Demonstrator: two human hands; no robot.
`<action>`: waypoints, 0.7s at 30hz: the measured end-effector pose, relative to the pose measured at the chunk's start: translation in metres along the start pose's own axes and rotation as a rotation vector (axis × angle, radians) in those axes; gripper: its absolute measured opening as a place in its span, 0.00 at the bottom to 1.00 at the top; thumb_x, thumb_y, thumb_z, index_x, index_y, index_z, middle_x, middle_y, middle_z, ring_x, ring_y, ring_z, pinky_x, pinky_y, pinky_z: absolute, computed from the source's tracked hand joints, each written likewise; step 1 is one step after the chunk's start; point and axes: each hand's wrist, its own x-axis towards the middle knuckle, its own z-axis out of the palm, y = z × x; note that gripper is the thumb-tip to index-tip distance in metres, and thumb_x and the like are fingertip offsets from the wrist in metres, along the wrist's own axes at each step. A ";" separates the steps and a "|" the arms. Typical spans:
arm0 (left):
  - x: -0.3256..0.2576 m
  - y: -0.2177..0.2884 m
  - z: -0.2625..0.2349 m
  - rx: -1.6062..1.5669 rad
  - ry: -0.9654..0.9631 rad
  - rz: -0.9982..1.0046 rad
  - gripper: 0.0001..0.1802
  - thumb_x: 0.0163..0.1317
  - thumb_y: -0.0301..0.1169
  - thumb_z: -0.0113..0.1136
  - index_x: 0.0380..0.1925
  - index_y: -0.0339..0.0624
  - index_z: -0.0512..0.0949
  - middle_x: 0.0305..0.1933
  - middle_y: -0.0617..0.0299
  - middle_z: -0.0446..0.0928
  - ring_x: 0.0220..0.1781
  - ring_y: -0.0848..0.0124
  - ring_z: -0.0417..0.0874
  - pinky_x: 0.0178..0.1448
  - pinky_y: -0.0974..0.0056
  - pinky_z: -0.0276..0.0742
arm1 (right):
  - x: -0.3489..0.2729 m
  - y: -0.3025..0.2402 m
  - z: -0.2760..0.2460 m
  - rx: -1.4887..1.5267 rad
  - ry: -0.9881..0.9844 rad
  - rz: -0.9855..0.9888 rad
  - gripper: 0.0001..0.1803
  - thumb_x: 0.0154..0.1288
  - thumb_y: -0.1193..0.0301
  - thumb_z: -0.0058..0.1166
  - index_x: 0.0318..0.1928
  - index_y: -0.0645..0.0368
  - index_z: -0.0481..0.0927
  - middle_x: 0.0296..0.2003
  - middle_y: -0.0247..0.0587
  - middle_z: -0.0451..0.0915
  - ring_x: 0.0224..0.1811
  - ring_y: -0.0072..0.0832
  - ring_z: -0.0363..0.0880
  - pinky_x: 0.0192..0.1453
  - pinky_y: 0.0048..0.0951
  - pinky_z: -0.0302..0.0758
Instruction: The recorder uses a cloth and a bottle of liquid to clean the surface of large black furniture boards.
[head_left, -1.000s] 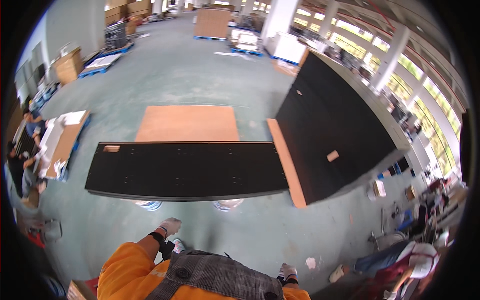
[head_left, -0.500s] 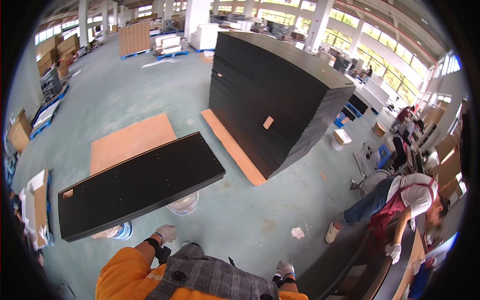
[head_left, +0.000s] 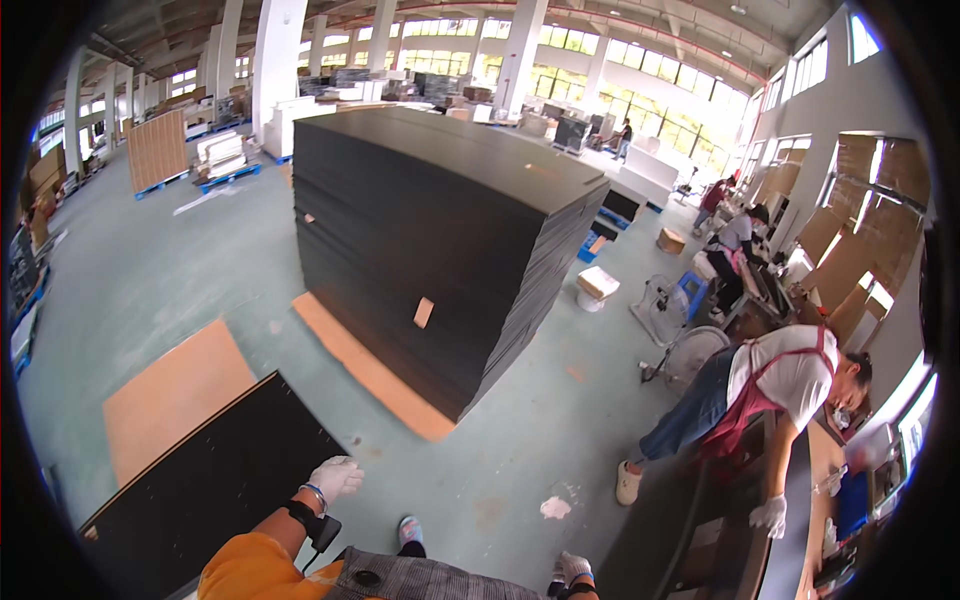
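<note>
My left hand (head_left: 337,479), in a white glove, is held out above the near right end of a stack of black panels (head_left: 215,470). Its fingers are loosely bent, a little apart, with nothing seen in them; I cannot tell whether it touches the panel. A black band with a small box sits on that wrist. Low in the picture, my right hand (head_left: 574,567), also gloved, hangs near my body. Its fingers are mostly hidden, and it is well apart from the panels.
A tall stack of black boards (head_left: 400,250) stands ahead on a brown sheet (head_left: 372,375). Another brown sheet (head_left: 180,390) lies left. To the right, a person in a red apron (head_left: 790,375) bends over a bench (head_left: 815,500). Floor fans (head_left: 695,355) and a white bucket (head_left: 592,295) stand beyond.
My view has swung right and up, so the tall stack sits further left. My left hand has risen and reached forward. One of my feet now shows. The co-worker's arm still reaches down.
</note>
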 end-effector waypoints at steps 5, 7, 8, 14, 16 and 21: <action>0.073 0.097 0.054 0.133 -0.130 0.228 0.19 0.67 0.39 0.54 0.52 0.40 0.74 0.36 0.65 0.79 0.37 0.75 0.80 0.42 0.70 0.76 | 0.043 -0.090 -0.016 -0.093 0.102 -0.141 0.17 0.69 0.61 0.48 0.44 0.65 0.77 0.35 0.45 0.81 0.32 0.35 0.80 0.35 0.36 0.78; 0.089 0.133 0.074 0.278 -0.110 0.309 0.21 0.68 0.40 0.54 0.55 0.39 0.73 0.41 0.62 0.80 0.44 0.74 0.80 0.48 0.70 0.76 | 0.060 -0.124 -0.003 -0.059 0.048 -0.221 0.18 0.69 0.60 0.49 0.44 0.64 0.78 0.35 0.44 0.81 0.32 0.35 0.80 0.35 0.35 0.78; 0.081 0.156 0.086 0.281 -0.102 0.297 0.21 0.68 0.40 0.54 0.55 0.39 0.73 0.41 0.62 0.80 0.44 0.74 0.80 0.48 0.70 0.76 | 0.067 -0.140 0.004 -0.027 -0.011 -0.302 0.18 0.69 0.59 0.49 0.43 0.64 0.78 0.35 0.44 0.81 0.32 0.34 0.80 0.36 0.34 0.78; 0.123 0.235 0.155 0.332 -0.265 0.676 0.21 0.67 0.33 0.57 0.57 0.39 0.72 0.53 0.57 0.78 0.58 0.70 0.77 0.63 0.67 0.72 | 0.202 -0.190 -0.071 -0.647 -0.146 -0.950 0.10 0.64 0.64 0.54 0.42 0.54 0.77 0.35 0.34 0.80 0.35 0.27 0.81 0.36 0.31 0.76; 0.121 0.252 0.156 0.262 -0.187 0.643 0.22 0.66 0.29 0.58 0.59 0.37 0.71 0.55 0.56 0.76 0.60 0.69 0.76 0.65 0.66 0.71 | 0.205 -0.271 -0.031 -0.424 -0.152 -0.801 0.11 0.62 0.64 0.54 0.44 0.49 0.74 0.38 0.29 0.79 0.37 0.28 0.81 0.37 0.31 0.76; 0.104 0.328 0.198 0.301 0.001 0.965 0.24 0.65 0.32 0.61 0.59 0.37 0.71 0.59 0.54 0.73 0.61 0.67 0.74 0.65 0.63 0.71 | 0.094 -0.522 0.008 -0.365 -0.037 -0.828 0.21 0.66 0.54 0.54 0.40 0.62 0.82 0.35 0.42 0.84 0.37 0.32 0.81 0.40 0.31 0.74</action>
